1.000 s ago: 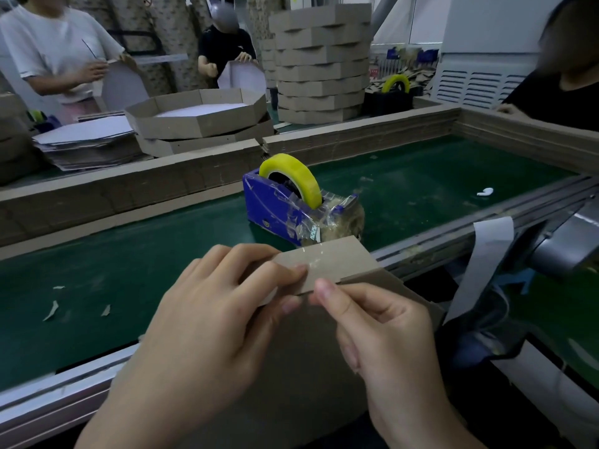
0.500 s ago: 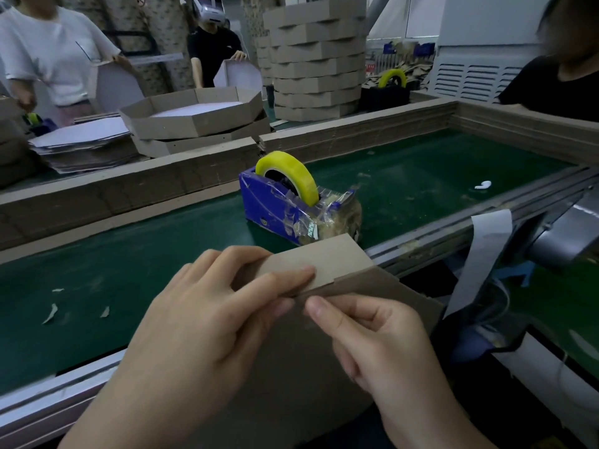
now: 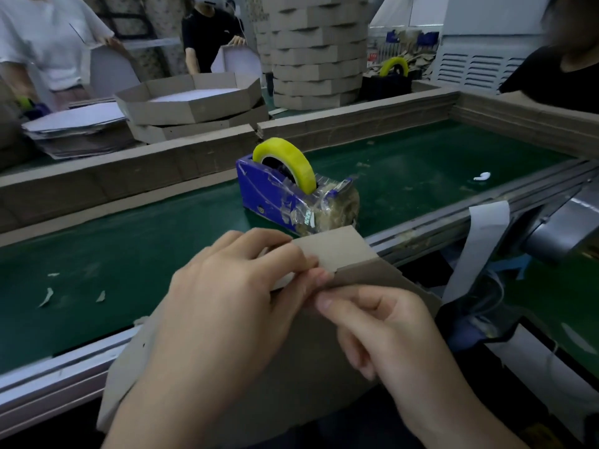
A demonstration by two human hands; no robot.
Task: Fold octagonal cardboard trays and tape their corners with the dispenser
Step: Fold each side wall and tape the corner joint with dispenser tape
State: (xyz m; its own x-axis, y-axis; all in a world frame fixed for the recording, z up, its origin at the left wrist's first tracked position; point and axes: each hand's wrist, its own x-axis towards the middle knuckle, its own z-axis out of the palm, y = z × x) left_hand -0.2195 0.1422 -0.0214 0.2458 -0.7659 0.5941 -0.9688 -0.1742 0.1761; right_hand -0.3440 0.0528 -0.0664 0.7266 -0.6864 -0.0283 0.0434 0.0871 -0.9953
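While the tray (image 3: 340, 251) was held tilted over the near rail (image 3: 64, 380), just short of the dispenser (image 3: 285, 196), the left hand (image 3: 233, 299) pinched the raised corner flap and the right hand (image 3: 389, 332) pinched the adjoining wall, fingertips nearly touching. Judged: board light, stiff across panels, weak at creases, slightly slick. Best gripped close to the corner seam, flaps pressed flush; held elsewhere it would likely spring open.

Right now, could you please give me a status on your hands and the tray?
Left hand grips the tray at its corner flap. Right hand pinches the wall beside it. Dispenser on belt just behind, untouched.
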